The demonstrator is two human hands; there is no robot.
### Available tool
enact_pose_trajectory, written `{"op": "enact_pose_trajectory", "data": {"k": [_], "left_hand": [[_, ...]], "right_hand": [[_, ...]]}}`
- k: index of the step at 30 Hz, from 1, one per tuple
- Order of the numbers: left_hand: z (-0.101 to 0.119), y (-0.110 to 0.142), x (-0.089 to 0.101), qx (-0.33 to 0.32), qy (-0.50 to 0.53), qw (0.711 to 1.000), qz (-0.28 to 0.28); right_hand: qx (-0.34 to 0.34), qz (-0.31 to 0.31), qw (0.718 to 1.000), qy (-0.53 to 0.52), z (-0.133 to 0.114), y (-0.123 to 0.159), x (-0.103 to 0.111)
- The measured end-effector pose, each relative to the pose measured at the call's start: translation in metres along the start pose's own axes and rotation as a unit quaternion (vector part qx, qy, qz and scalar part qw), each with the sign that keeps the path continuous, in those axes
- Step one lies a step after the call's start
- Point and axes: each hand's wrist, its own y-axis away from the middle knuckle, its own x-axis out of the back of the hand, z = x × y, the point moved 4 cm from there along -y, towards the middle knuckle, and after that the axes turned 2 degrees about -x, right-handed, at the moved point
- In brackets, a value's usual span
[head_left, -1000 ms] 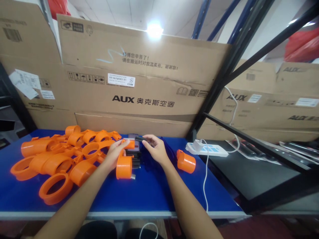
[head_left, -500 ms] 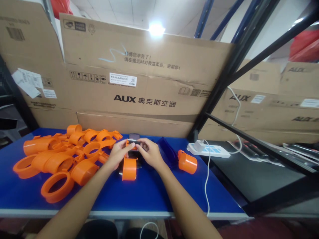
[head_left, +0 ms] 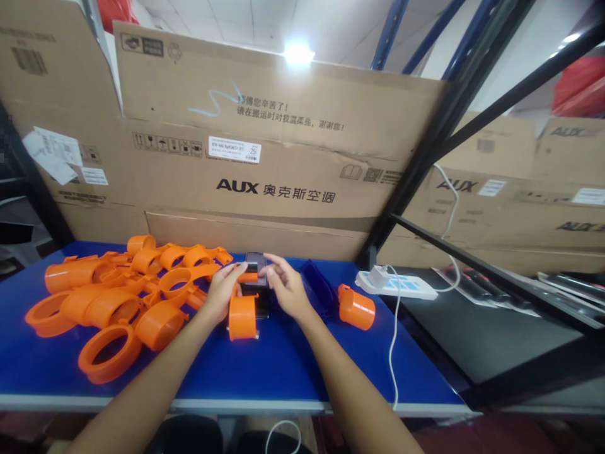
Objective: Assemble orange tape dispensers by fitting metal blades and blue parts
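My left hand (head_left: 224,291) is closed on an orange plastic ring part (head_left: 242,318) held over the blue tabletop. The part's round end hangs down towards me. A small black strip (head_left: 252,268) lies along the upper orange section, by my left thumb. Just right of it, my right hand (head_left: 287,287) has its fingers apart and nothing visible in them. Behind and below the hands is a dark flat device with a screen (head_left: 256,257), partly hidden. Black pieces under the orange part are mostly covered.
Many loose orange ring parts (head_left: 111,308) are heaped on the left. A dark blue tray (head_left: 316,290) stands right of my hands, then a single orange part (head_left: 357,308). A white power strip (head_left: 411,286) with a cable (head_left: 393,353) lies farther right. Cardboard boxes (head_left: 265,221) wall the back.
My right hand brought the black strip from the right onto the orange part, pressed there with both hands, then let go and drew back slightly right. My left hand kept its hold.
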Motion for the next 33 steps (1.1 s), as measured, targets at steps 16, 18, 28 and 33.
{"op": "enact_pose_trajectory", "data": {"k": [16,18,28,33], "left_hand": [[-0.004,-0.007,0.013,0.052,0.07,0.994,0.072],[-0.004,-0.009,0.014,0.053,0.076,0.993,0.076],[-0.005,-0.009,0.015,0.053,0.079,0.993,0.075],[-0.004,-0.006,0.013,0.05,0.075,0.994,0.067]], "right_hand": [[-0.024,-0.196,0.937,0.287,0.015,0.002,0.026],[-0.023,-0.219,0.928,0.299,0.015,0.003,0.024],[-0.02,-0.247,0.914,0.321,0.018,0.005,0.025],[-0.013,-0.242,0.917,0.317,0.021,0.004,0.023]]}}
